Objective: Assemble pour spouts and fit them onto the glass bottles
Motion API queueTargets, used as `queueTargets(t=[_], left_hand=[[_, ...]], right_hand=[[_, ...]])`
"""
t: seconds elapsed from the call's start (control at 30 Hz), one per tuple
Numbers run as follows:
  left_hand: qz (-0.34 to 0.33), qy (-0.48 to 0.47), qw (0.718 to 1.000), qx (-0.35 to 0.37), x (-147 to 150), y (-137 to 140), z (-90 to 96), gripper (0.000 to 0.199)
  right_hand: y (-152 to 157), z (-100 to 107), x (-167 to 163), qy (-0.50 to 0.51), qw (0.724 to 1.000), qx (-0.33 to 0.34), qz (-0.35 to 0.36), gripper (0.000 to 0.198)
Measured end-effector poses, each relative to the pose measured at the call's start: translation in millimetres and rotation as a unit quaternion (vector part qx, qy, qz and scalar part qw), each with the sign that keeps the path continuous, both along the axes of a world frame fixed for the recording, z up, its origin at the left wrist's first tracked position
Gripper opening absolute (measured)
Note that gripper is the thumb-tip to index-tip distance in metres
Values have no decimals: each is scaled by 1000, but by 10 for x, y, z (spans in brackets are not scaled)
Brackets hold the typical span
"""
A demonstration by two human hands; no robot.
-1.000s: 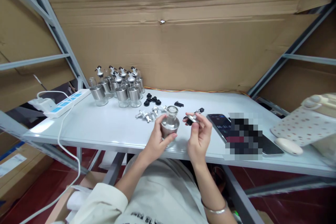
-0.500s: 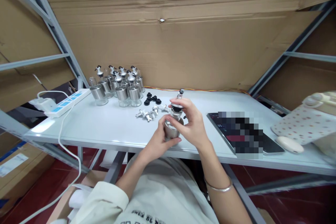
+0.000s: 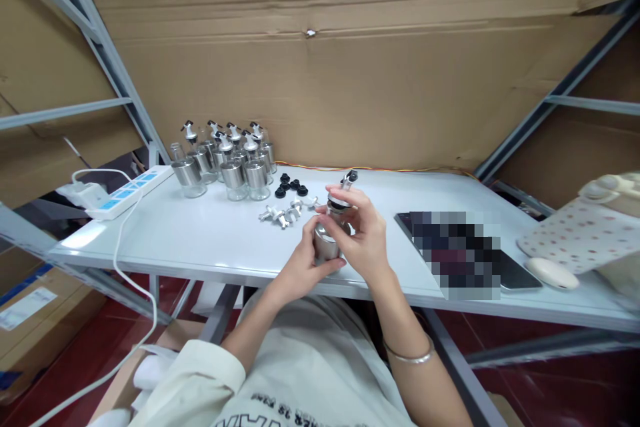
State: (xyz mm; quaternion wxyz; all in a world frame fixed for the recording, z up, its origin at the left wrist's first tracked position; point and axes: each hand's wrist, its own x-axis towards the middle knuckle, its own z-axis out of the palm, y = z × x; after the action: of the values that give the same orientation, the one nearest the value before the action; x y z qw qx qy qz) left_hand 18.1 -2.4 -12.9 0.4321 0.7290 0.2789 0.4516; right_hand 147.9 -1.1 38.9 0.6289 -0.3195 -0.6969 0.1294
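An oil bottle with a steel sleeve stands upright near the table's front edge. My left hand is wrapped round its body. On the bottle's neck sits a silver and black pourer spout; my right hand grips the collar of it, fingers closed. Part of the neck is hidden behind my fingers. Beyond my hands lie several white and silver spout pieces and several black stoppers. Back left is a group of similar bottles, most with spouts on top.
A white power strip with a plugged-in adapter lies at the left edge, its cable hanging down. On the right are a phone, a cream oval case and a dotted bag. Cardboard walls the back.
The spout has turned slightly, its black tip now angled more to the right. My right hand has shifted a little with it, while my left hand stays round the bottle.
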Motion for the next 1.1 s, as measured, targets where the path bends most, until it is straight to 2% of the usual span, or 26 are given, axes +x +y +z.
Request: queueTargets(t=[0.2,0.33,0.47,0.63,0.87,0.97,1.1], left_hand=[[-5,-8,1000,10,12,-5,20,75],[2,-7,1000,7,14,-13,40,75],[-2,-13,1000,-1,11,-13,39,77],[-7,-5,1000,6,10,-14,35,78],[-13,-10,1000,2,13,4,-5,80],[-15,-7,1000,7,9,8,-14,81],[-9,-5,1000,15,4,-5,2,78]], right_hand=[[-31,-11,13,-44,998,40,-29,31],[-35,-15,-2,-55,997,44,-43,30],[-24,-16,-41,-39,997,46,-49,27],[-20,-6,-125,-13,993,68,-92,18],[-6,-18,-189,-9,990,63,-126,9],[-8,-26,-194,-11,988,75,-133,12],[-40,-94,-190,-36,989,78,-121,27]])
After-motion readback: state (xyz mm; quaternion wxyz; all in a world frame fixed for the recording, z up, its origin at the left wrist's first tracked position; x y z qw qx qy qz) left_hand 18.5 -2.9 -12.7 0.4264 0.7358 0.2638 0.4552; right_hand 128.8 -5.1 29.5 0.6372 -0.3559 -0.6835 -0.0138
